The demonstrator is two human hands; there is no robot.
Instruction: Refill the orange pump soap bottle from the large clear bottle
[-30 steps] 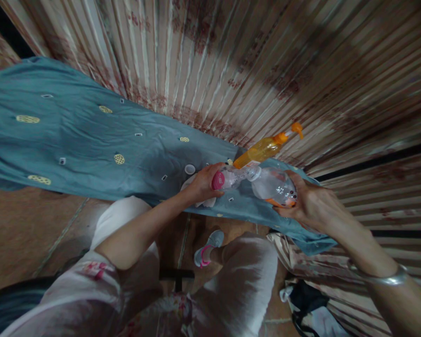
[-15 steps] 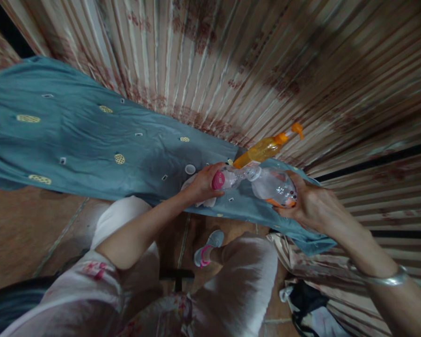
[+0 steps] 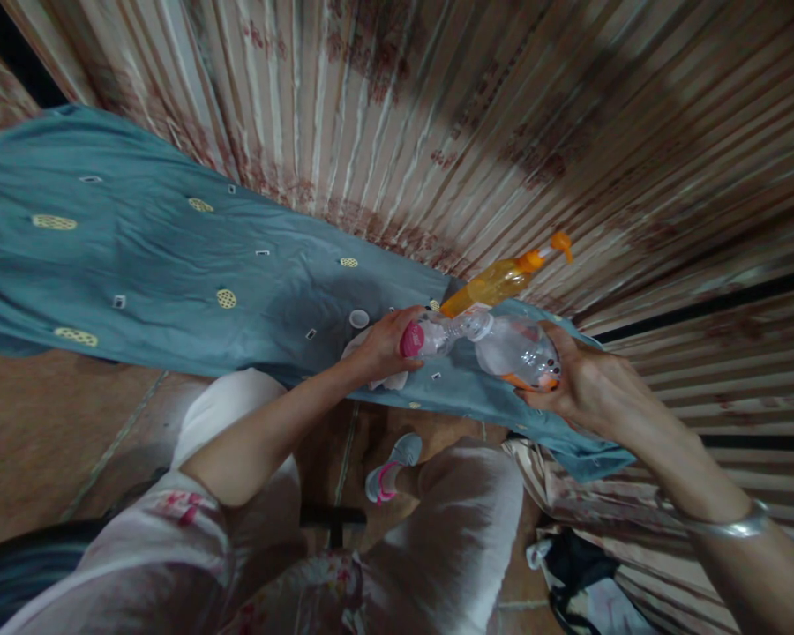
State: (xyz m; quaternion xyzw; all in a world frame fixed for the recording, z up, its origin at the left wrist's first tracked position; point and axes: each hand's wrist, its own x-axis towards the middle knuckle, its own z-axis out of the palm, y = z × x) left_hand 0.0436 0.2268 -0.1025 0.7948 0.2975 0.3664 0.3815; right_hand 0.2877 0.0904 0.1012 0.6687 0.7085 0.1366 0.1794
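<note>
Pink-marked bottle (image 3: 435, 336), larger bottle (image 3: 513, 348), hands (image 3: 580, 379) curled round one each

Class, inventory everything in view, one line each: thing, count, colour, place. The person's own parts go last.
pink-marked bottle: one, clear, centre
orange-marked bottle: one, clear, right of centre
pump bottle: one, yellow-orange, beyond these two
small round lid: one, white, on the cloth
crumpled item: one, white, partly hidden by the left forearm
pineapple-print cloth: one, teal, left to centre-right
curtain: at least one, beige with reddish flowers, background
tiled floor: one, brown, below
bundle: one, black and white, lower right
shoe: one, grey, lower centre
bracelet: one, silver, right wrist
trousers: one pair, white, bottom
left hand: one, bare, holding pink-marked bottle
right hand: one, bare, holding orange-marked bottle
</note>
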